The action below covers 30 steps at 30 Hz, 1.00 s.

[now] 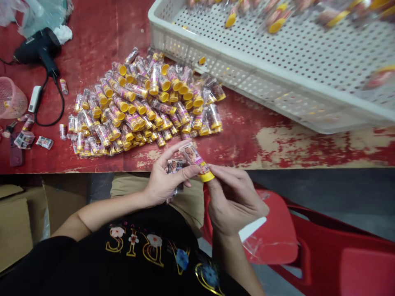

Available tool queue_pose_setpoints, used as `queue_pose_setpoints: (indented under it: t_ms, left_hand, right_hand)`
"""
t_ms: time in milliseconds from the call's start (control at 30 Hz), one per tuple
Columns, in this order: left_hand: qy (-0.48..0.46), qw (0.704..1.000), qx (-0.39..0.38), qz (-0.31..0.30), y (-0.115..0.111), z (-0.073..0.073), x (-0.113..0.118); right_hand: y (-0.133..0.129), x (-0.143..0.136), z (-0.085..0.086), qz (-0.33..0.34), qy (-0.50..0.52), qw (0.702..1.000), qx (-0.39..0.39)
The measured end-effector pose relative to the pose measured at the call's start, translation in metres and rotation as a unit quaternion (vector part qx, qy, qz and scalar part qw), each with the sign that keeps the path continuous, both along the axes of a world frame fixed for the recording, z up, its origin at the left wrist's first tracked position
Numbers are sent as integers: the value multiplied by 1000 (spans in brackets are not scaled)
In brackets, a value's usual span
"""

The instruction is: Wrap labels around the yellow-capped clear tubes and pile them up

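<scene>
Red bench [101, 24], paint worn through in patches, most of them toward the right of its near edge. We count two hands, both at that near edge, over the lap.

Left hand [162, 181]: thumb and fingers pinch one clear tube [191, 155], which bears a printed label and one yellow cap [206, 176]. The same hand carries one bundle of printed labels [175, 166] in the palm; we cannot count its sheets. Right hand [236, 199]: thumb and fingertips pinch at the cap end. The tube leans, cap end lower and toward the right hand.

Beyond the hands, one heap of yellow-capped tubes [132, 107], many dozens, too overlapped for us to count. It spreads from near the bench's near edge back to one white perforated crate [271, 78]. In the crate, more yellow-capped pieces gather toward its far side, with one blurred piece by its right end.

Left part of the bench: two small tubes lie loose beside the heap, one of them almost touching it. Farther left we count one black heat gun [38, 47], one pink basket [12, 96], one white box [34, 98], two label bundles and, near the bench's near edge, one dark phone-like slab [17, 154].
</scene>
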<state>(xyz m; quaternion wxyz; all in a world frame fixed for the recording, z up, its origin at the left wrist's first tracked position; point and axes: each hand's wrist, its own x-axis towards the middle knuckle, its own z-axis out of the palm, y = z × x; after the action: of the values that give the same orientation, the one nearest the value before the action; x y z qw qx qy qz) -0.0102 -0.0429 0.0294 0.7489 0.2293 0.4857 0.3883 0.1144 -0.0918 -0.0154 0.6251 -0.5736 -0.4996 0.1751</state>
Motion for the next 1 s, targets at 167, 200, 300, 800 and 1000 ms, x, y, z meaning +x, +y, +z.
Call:
queue_pose_setpoints:
  t_ms: [167,200,300,800,1000]
  left_hand:
    - [-13,999,-38,20,-3,11,3]
    - [-12,999,-40,21,-3,12,4]
    - [3,1000,-18,8,-3,11,3]
    - [-51,994,-95,23,4,-15,0]
    - [-70,980,-167,83,11,-23,-11]
  right_hand:
    - [2,0,1,-21,14,1000,8]
    - [2,1,1,-20,8,1000,6]
    - [1,2,0,-23,-11,1000,-6]
    - [40,2,-9,-57,68,996,-17]
    - [147,3,-10,-68,-5,994,89]
